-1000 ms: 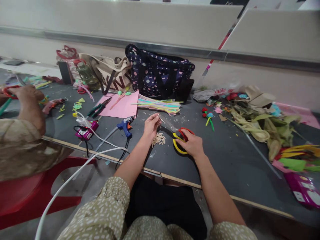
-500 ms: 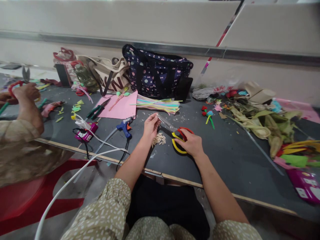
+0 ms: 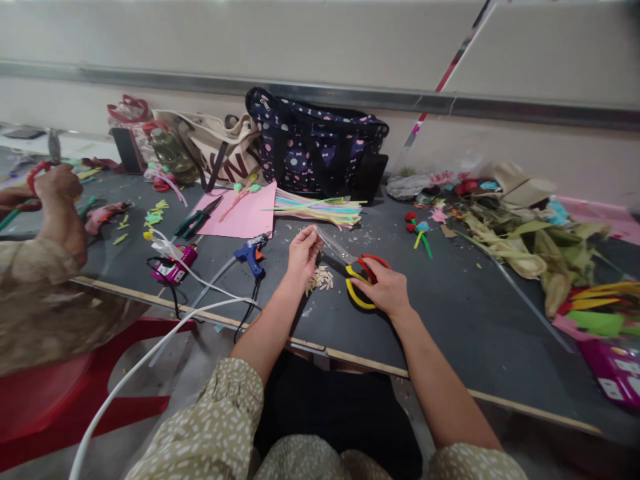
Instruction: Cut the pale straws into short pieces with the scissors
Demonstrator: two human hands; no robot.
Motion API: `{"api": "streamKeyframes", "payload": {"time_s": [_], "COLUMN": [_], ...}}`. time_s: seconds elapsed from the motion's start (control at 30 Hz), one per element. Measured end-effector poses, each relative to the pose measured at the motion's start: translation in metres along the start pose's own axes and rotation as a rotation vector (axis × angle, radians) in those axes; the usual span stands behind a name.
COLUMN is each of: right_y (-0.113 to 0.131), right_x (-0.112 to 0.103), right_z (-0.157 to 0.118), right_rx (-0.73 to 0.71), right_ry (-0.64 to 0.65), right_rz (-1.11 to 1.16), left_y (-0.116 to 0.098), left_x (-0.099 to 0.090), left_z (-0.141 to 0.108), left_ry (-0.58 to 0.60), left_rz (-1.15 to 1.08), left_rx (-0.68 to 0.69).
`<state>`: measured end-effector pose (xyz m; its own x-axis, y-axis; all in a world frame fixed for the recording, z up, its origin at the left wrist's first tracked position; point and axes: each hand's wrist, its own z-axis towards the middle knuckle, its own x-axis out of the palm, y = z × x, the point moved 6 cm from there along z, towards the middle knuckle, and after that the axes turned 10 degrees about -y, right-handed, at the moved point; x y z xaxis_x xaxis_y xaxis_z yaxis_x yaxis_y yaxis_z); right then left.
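Observation:
My right hand [image 3: 389,288] grips a pair of scissors [image 3: 361,303] by its red and yellow handles. Its pale blades reach toward the fingertips of my left hand [image 3: 304,255]. Those fingers are pinched together by the blade tips; whatever they pinch is too small and hidden to name. Under the blades, a heap of short beige cut pieces [image 3: 323,279] lies on the dark table, partly covered by my left hand.
A blue glue gun [image 3: 250,255] lies left of my hands, with white cables crossing the table edge. Behind are pastel pipe cleaners [image 3: 320,212], pink paper [image 3: 235,223], pliers [image 3: 197,219] and a dotted bag [image 3: 315,143]. A co-worker's hand [image 3: 59,181] holds red-handled cutters at left.
The view has shifted very slightly. Both my hands and the scissors keep nearly the same places over the table.

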<state>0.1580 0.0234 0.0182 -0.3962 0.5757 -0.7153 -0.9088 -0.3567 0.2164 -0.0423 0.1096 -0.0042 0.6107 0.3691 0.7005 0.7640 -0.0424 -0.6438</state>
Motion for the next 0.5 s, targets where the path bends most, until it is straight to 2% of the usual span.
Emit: {"api": "streamKeyframes", "payload": {"time_s": [0.17, 0.5], "right_y": [0.0000, -0.0058], "right_x": [-0.0011, 0.0045], "right_z": [-0.0004, -0.0018], "right_rx": [-0.007, 0.051], "right_ry": [-0.014, 0.044], "right_rz": [-0.003, -0.006], "left_y": [0.0004, -0.0017], "left_x": [-0.0001, 0.0017], "left_z": [-0.0010, -0.0040], "left_ry": [0.008, -0.028], "left_rz": [0.014, 0.019], "left_rx": [-0.011, -0.025]}}
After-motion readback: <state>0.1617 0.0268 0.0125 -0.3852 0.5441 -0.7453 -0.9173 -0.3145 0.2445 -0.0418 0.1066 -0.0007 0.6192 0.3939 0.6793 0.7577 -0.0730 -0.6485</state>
